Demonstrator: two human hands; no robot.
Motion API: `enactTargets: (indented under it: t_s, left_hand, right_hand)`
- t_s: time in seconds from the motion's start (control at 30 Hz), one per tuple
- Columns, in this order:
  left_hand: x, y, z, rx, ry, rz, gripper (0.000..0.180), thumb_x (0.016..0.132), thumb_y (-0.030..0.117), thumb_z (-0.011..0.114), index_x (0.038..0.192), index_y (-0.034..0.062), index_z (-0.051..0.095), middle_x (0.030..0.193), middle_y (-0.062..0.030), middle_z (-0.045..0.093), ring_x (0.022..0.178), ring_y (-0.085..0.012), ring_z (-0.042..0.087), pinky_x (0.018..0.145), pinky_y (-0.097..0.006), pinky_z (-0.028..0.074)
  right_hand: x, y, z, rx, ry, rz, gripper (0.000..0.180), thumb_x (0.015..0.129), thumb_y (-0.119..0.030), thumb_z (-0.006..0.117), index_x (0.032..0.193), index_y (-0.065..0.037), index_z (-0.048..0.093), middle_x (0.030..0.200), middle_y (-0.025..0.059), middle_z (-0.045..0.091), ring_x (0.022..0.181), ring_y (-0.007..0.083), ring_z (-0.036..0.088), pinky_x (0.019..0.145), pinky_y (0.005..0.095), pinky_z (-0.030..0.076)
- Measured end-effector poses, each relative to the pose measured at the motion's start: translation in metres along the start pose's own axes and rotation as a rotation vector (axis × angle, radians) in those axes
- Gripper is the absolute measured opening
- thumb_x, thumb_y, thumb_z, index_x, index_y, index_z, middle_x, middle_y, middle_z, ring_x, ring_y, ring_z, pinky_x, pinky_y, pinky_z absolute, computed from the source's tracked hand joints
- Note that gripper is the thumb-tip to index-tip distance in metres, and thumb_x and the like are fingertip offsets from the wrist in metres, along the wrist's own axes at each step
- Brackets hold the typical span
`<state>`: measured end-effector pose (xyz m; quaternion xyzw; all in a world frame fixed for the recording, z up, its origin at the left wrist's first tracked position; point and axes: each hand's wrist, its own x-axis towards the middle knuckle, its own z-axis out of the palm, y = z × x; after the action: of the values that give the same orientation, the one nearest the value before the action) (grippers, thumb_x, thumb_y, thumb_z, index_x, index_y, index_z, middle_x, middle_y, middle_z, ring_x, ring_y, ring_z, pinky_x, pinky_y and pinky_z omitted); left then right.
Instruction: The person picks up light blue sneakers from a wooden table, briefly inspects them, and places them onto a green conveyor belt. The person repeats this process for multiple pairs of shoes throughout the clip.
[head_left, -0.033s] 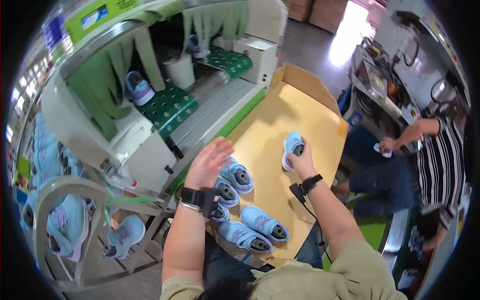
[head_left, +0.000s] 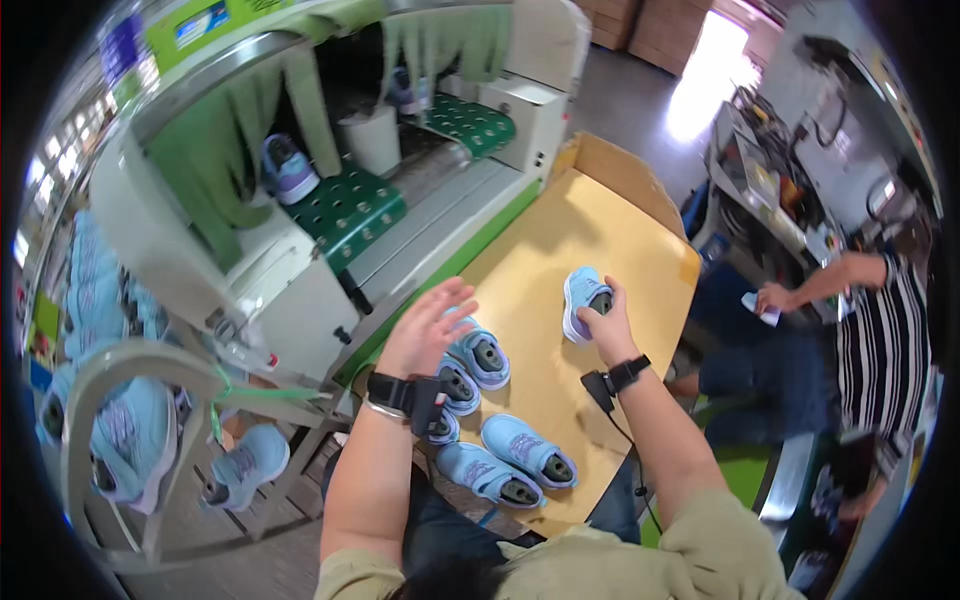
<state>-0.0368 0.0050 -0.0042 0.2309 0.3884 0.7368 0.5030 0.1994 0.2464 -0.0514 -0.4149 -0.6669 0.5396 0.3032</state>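
My right hand (head_left: 610,325) grips a light-blue sneaker (head_left: 577,288) with a dark insert in its opening, over the right side of the tan tabletop (head_left: 540,240). Fingers apart and holding nothing, my left hand (head_left: 428,328) is raised by the table's left edge. It partly covers a blue sneaker (head_left: 482,345) behind it. Several more sneakers lie close to my body, among them a pair side by side, the front one (head_left: 470,468) and its neighbour (head_left: 515,438). Dark inserts show in their openings too.
To the left stands a machine with green strip curtains (head_left: 200,185), a sneaker (head_left: 287,170) on its green perforated belt (head_left: 355,210). A grey rack (head_left: 130,355) with blue sneakers is at far left. At right, a person in a striped shirt (head_left: 880,330) holds a small light-coloured piece.
The view has shifted slightly, so the machine appears a little farther right and lower. Both hands and the gripped sneaker keep nearly the same places.
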Motion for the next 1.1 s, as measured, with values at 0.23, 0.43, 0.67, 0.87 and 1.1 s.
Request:
enactTargets:
  t_s: [0.23, 0.43, 0.67, 0.87, 1.1]
  left_hand:
    - [-0.021, 0.024, 0.041, -0.093, -0.185, -0.005, 0.068, 0.1, 0.044, 0.05, 0.154, 0.0203, 0.015, 0.144, -0.0081, 0.043, 0.124, -0.0302, 0.054, 0.091, -0.052, 0.051]
    - [-0.002, 0.066, 0.006, -0.307, 0.017, 0.322, 0.045, 0.105, 0.037, 0.04, 0.135, 0.0046, 0.045, 0.131, -0.0131, 0.057, 0.117, -0.0311, 0.06, 0.094, -0.041, 0.054]
    - [0.009, 0.05, 0.007, -0.489, 0.047, 0.468, 0.035, 0.101, 0.02, 0.053, 0.129, -0.0021, 0.05, 0.126, -0.0144, 0.06, 0.12, -0.0278, 0.058, 0.106, -0.038, 0.048]
    - [0.017, 0.05, -0.007, -0.689, 0.103, 0.503, 0.04, 0.102, 0.025, 0.052, 0.132, -0.0012, 0.05, 0.135, -0.0161, 0.055, 0.128, -0.0279, 0.053, 0.108, -0.038, 0.045]
    - [0.018, 0.046, -0.002, -0.526, -0.046, 0.326, 0.051, 0.102, 0.034, 0.048, 0.141, 0.0002, 0.043, 0.149, -0.018, 0.042, 0.14, -0.0306, 0.038, 0.112, -0.043, 0.036]
  right_hand:
    - [-0.064, -0.132, 0.068, 0.288, -0.46, -0.365, 0.086, 0.09, -0.026, 0.07, 0.155, -0.008, 0.015, 0.148, 0.0229, 0.038, 0.141, 0.0355, 0.033, 0.116, 0.0405, 0.025]
    - [-0.067, -0.041, 0.106, -0.315, -0.798, -0.353, 0.08, 0.087, -0.02, 0.073, 0.15, -0.007, 0.027, 0.14, 0.023, 0.044, 0.132, 0.0318, 0.043, 0.11, 0.0406, 0.034]
    - [-0.015, -0.103, 0.059, -0.148, -0.466, -0.242, 0.067, 0.084, -0.012, 0.072, 0.141, -0.005, 0.036, 0.125, 0.0133, 0.054, 0.114, 0.0212, 0.054, 0.096, 0.0346, 0.046]
    - [0.075, -0.246, 0.1, 0.032, -0.088, -0.875, 0.057, 0.089, -0.012, 0.068, 0.138, -0.004, 0.04, 0.131, 0.0141, 0.049, 0.116, 0.0206, 0.053, 0.097, 0.0332, 0.045]
    - [0.231, -0.199, 0.119, -0.374, -0.317, -0.669, 0.08, 0.092, -0.009, 0.063, 0.157, -0.023, 0.018, 0.153, 0.0235, 0.031, 0.131, 0.0308, 0.047, 0.103, 0.0373, 0.041]
